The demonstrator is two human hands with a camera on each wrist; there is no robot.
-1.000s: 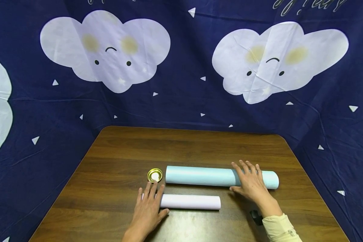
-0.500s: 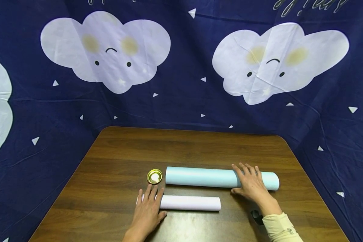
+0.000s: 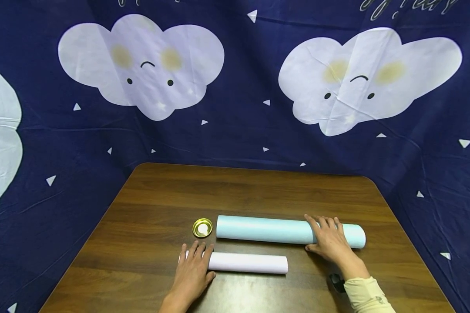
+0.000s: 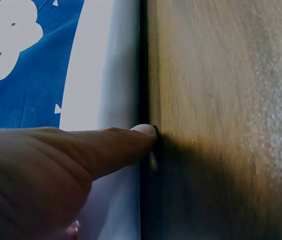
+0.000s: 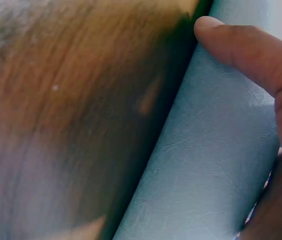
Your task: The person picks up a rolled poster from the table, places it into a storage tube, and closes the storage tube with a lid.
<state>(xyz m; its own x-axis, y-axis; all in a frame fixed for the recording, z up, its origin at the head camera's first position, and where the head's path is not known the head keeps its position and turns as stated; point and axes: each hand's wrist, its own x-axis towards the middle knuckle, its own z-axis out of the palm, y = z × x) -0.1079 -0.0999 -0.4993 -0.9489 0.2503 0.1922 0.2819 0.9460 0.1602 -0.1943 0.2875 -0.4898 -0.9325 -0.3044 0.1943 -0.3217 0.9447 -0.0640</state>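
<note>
A smooth white roll (image 3: 248, 263) lies crosswise on the wooden table (image 3: 250, 195). My left hand (image 3: 192, 271) holds it near its left end, fingers over the top and thumb along the near side. In the left wrist view the thumb (image 4: 111, 147) reaches across the roll, its tip at the table. Behind it lies a longer, thicker light blue roll (image 3: 264, 229), roughly parallel. My right hand (image 3: 330, 241) grips this blue roll right of its middle, fingers bent over the far side. The right wrist view shows the thumb (image 5: 246, 47) against its finely creased surface.
A small round gold dish or lid (image 3: 202, 228) with a white centre sits just left of the blue roll, beyond my left fingertips. A dark blue cloth (image 3: 243, 130) with white clouds hangs behind the table and along its sides.
My right fingers have bent further down over the blue roll. My left thumb has drawn in closer to the white roll. Both rolls stay in place; the head view shifts slightly.
</note>
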